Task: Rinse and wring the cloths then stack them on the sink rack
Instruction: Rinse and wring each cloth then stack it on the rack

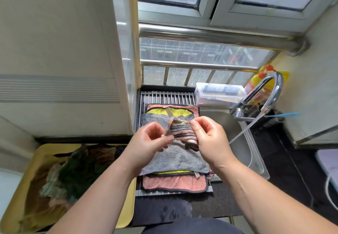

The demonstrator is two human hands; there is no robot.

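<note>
Fingers (196, 126) of the right hand (210, 138) and left hand (151, 138) pinch a small striped cloth (182, 133) by its top corners, just above the grey cloth (175, 160) topping the stack on the sink rack (164, 96). This looks like the stacking step; next, spread it flat and lower it squarely on top.

A pile of cloths (175, 160) is laid on the sink rack (164, 96), with the sink (256, 160) on its right and a tray (128, 202) on its left. A box (217, 94) is set behind the sink, left of the faucet (270, 87). A small cloth (181, 133) is pinched over the pile between the left hand (150, 138) and the right hand (210, 138).
</note>
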